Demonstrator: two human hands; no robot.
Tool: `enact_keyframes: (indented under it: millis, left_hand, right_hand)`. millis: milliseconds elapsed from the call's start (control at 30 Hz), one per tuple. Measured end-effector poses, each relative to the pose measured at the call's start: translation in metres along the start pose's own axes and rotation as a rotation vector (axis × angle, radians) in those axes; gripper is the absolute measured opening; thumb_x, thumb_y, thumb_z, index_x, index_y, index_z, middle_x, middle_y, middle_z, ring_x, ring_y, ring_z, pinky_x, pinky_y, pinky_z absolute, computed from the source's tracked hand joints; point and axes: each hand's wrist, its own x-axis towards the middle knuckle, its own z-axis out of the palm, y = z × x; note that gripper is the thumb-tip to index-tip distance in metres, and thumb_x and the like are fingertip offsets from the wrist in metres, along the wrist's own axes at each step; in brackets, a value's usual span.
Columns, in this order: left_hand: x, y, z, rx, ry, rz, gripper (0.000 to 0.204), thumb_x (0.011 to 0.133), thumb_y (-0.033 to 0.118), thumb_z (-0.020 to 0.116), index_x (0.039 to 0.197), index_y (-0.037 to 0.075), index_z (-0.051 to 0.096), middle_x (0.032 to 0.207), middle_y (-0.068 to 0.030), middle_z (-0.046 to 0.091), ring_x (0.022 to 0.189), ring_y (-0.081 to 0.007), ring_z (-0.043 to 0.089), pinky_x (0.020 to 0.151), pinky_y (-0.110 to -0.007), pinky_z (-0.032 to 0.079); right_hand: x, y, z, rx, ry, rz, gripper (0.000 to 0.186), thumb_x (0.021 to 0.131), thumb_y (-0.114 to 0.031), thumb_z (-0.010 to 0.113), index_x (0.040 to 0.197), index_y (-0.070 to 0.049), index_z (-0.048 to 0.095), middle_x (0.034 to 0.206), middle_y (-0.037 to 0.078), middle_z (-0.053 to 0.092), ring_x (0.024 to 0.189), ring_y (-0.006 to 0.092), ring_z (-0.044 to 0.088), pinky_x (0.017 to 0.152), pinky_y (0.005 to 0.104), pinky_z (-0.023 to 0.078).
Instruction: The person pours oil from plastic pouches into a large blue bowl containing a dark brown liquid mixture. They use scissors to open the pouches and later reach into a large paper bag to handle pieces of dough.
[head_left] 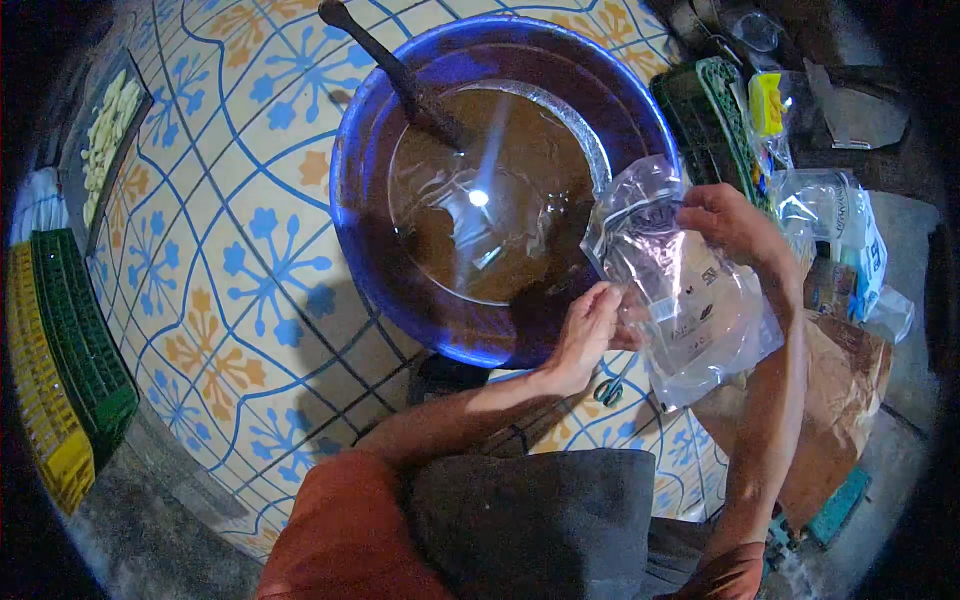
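Note:
A clear plastic bag (700, 310) with dark print hangs between my hands, beside the right rim of a large blue tub (352, 265). My left hand (585, 335) pinches the bag's left edge, its thumb toward the tub. My right hand (738, 225) has its fingers curled at the bag's upper right part, near the mouth. Brown liquid (440, 240) fills the bottom of the tub and reflects a bright light. A dark wooden paddle (385, 65) leans in it, its handle sticking out over the far left rim.
Scissors (607, 391) lie on the patterned tile floor (270, 250) below my left hand. At right are a dark green crate (700, 125), plastic packages (825, 205) and brown paper (840, 390). Green (85, 320) and yellow crates (50, 380) and a tray of pale pieces (112, 120) stand left.

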Motion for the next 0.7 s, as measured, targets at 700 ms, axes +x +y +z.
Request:
enact_keyframes:
  millis: [700]
  left_hand:
    - [0.018, 0.026, -0.019, 0.183, 0.052, 0.171, 0.024, 0.100, 0.028, 0.045, 0.111, 0.008, 0.051, 0.100, -0.0077, 0.065, 0.083, -0.0149, 0.063, 0.071, -0.031, 0.053]
  right_hand:
    - [-0.041, 0.032, 0.034, 0.342, 0.238, -0.174, 0.025, 0.086, -0.028, 0.067, 0.082, -0.003, 0.064, 0.060, -0.001, 0.050, 0.050, 0.0070, 0.047, 0.041, 0.0256, 0.035]
